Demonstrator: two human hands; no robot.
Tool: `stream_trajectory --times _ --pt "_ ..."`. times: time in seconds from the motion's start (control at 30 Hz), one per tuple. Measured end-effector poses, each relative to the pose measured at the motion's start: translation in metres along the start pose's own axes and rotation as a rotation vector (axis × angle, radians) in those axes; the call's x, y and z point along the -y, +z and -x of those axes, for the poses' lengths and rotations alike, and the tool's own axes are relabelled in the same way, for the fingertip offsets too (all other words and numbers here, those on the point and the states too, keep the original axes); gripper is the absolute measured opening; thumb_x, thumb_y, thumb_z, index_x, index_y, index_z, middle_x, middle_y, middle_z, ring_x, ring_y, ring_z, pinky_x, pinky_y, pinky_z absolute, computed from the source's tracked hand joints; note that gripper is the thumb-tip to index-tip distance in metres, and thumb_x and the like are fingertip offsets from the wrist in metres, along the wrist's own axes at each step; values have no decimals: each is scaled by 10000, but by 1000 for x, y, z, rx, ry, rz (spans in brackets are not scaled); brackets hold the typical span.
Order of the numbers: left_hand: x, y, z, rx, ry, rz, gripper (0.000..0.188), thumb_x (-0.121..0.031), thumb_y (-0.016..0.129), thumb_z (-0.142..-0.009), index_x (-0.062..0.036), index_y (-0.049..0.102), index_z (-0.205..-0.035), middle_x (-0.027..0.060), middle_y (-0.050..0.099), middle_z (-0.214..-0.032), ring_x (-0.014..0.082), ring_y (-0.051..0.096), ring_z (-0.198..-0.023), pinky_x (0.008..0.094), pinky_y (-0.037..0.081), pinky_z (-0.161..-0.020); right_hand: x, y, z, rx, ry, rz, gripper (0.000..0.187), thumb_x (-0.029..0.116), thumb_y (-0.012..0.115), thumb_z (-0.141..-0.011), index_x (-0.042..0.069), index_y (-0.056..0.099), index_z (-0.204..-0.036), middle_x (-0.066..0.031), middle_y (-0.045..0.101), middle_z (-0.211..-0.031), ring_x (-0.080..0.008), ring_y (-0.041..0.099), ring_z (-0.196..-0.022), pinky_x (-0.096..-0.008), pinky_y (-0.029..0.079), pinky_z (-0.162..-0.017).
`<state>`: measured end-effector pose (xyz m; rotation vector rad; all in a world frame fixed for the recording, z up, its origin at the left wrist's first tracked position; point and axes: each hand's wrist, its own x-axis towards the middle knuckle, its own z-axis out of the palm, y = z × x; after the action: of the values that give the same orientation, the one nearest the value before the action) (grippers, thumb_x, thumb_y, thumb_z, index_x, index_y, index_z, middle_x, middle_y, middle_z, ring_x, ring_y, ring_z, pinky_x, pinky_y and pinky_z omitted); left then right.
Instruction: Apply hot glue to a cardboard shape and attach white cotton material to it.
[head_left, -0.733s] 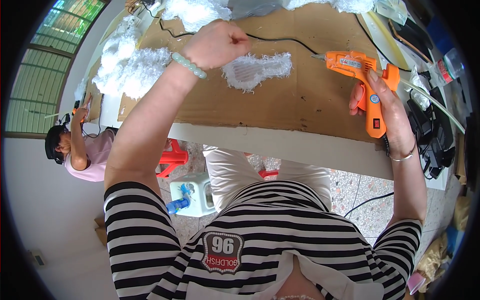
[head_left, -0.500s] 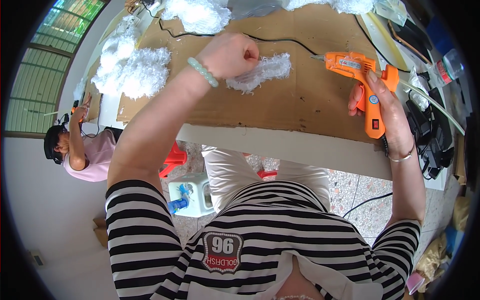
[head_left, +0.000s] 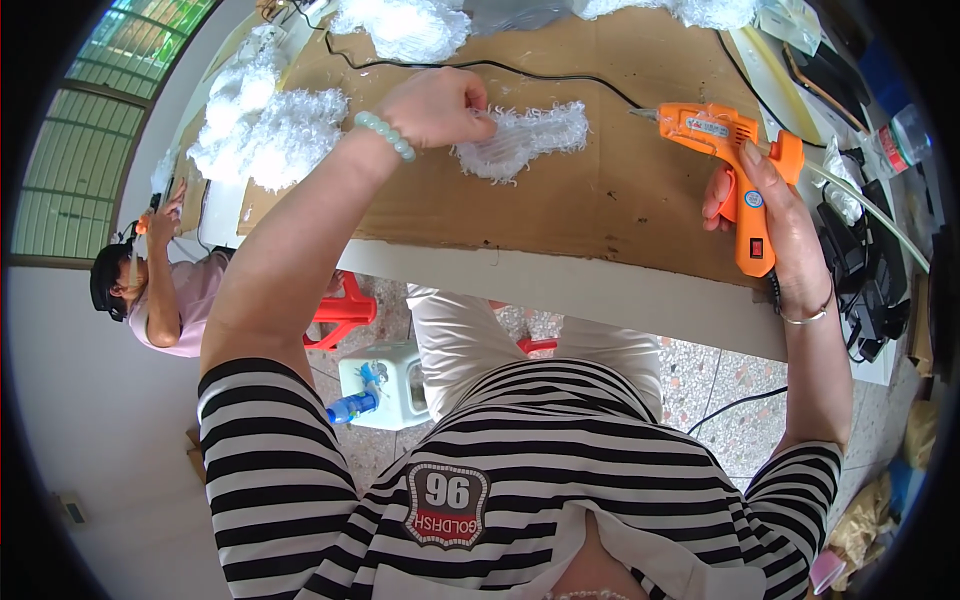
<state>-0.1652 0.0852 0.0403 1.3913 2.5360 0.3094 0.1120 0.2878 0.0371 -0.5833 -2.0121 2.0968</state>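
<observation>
My left hand (head_left: pixel 437 108) has its fingers curled, with the fingertips down at the left end of a white fringed fabric piece (head_left: pixel 527 143); what they pinch, if anything, is hidden. This shaggy strip lies flat on the brown cardboard (head_left: pixel 600 215). To the right, my right hand (head_left: pixel 775 205) is wrapped round the handle of an orange hot glue gun (head_left: pixel 752 195), a finger by its trigger. The gun's nozzle points left, apart from the fabric. A pale glue stick (head_left: pixel 870 197) sticks out of its rear.
White fluffy heaps (head_left: pixel 285 130) lie to the left, and another heap (head_left: pixel 405 28) at the back. A black cable (head_left: pixel 500 68) crosses the cardboard. At right are a clear plastic bottle (head_left: pixel 903 135) and black devices (head_left: pixel 860 270). Another person (head_left: pixel 165 300) works at far left.
My left hand has slid left along the fabric piece to its left end, uncovering more of it. The glue gun stays in my right hand, nearly still.
</observation>
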Motion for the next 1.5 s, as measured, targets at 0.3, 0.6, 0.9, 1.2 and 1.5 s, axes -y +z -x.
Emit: stream_trajectory --times 0.3,0.6,0.9,1.2,1.5 --pt "-8 4 4 -90 29 -28 237 -189 643 -664 7 552 -761 82 586 -682 178 539 -615 294 448 -584 2 3 0 -11 6 37 490 508 380 -912 73 542 -753 -44 562 -671 -121 544 -636 -232 398 -596" --pt "11 -17 39 -335 -85 301 175 -85 625 -716 -27 645 -880 1 559 -687 62 487 -584 223 414 -533 -1 3 1 6 12 -66 455 487 465 -887 65 553 -743 -75 586 -683 -152 568 -646 -257 425 -628" --pt "136 -120 74 -881 -369 728 183 -138 668 -767 -64 680 -934 -10 633 -781 82 558 -669 204 438 -578 -1 3 1 -58 14 -29 483 510 423 -897 75 553 -733 -68 585 -668 -143 568 -628 -246 417 -601" --pt "205 -127 121 -1096 -680 9 266 -305 656 -775 -80 700 -909 110 678 -869 161 635 -773 284 478 -731 0 1 -1 -25 9 -28 481 507 413 -903 79 552 -731 -61 584 -670 -137 567 -628 -235 410 -593" --pt "59 -37 80 -654 120 1414 250 -181 406 -949 -15 582 -885 103 635 -785 215 629 -725 324 534 -705 -3 -1 -3 -28 18 -23 466 492 372 -920 92 517 -729 -45 558 -675 -119 540 -624 -224 383 -577"
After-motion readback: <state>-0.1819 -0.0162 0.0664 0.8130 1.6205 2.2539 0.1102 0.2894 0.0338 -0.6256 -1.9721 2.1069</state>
